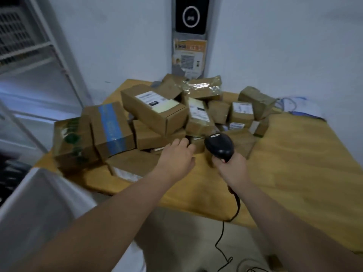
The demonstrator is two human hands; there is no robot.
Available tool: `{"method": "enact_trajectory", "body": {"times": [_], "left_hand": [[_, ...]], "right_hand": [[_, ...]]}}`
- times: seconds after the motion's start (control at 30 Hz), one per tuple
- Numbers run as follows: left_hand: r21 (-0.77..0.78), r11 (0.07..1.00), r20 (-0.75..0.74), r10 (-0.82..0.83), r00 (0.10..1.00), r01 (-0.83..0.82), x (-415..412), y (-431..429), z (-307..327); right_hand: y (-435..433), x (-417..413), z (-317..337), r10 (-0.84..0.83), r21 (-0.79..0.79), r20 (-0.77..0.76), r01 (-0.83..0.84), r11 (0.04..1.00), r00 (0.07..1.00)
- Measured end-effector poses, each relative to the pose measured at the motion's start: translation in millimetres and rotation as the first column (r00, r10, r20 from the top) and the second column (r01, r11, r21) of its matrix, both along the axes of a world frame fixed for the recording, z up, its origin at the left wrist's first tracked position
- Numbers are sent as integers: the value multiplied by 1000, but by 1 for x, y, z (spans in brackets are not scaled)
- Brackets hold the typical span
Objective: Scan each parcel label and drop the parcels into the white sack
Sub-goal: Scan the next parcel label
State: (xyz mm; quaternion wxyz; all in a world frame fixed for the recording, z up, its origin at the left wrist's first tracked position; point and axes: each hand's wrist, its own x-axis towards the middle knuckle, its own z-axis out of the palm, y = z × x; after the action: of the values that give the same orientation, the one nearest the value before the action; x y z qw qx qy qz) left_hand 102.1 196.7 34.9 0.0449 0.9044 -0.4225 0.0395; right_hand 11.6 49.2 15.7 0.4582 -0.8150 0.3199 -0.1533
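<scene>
Several brown cardboard parcels lie heaped on a wooden table (294, 173). A long box with a white label (155, 108) tops the heap, and a box with blue tape (112, 128) lies at its left. My right hand (231, 165) grips a black corded barcode scanner (219, 146), its head turned toward the heap. My left hand (176, 156) reaches to the near foot of the heap, fingers bent over a small parcel (198, 143); blur hides whether they hold it. The white sack (39, 209) stands open at lower left, beside the table.
A white metal shelf rack (39, 48) stands at the left. A dark panel with a poster (189, 36) hangs on the wall behind the heap. Blue cable and papers (298, 107) lie at the table's far right. The scanner cord (224, 232) hangs off the front edge.
</scene>
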Motion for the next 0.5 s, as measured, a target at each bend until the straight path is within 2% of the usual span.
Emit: {"method": "enact_trajectory", "body": {"times": [0.17,0.23,0.4,0.5], "left_hand": [[12,999,-141,-48,989,50,12,-80,-8],[51,997,-153,-41,987,49,22,-105,-15],[323,946,0,17,1000,-16,45,-153,-33],[408,913,44,8,999,-25,52,-169,-42]], "right_hand": [[-75,-8,-2,-136,168,-14,136,976,991],[-97,-13,-4,-200,268,-6,194,944,980],[-139,-19,-19,-290,477,66,225,849,955],[-152,-15,-27,-356,618,58,246,747,933]]}}
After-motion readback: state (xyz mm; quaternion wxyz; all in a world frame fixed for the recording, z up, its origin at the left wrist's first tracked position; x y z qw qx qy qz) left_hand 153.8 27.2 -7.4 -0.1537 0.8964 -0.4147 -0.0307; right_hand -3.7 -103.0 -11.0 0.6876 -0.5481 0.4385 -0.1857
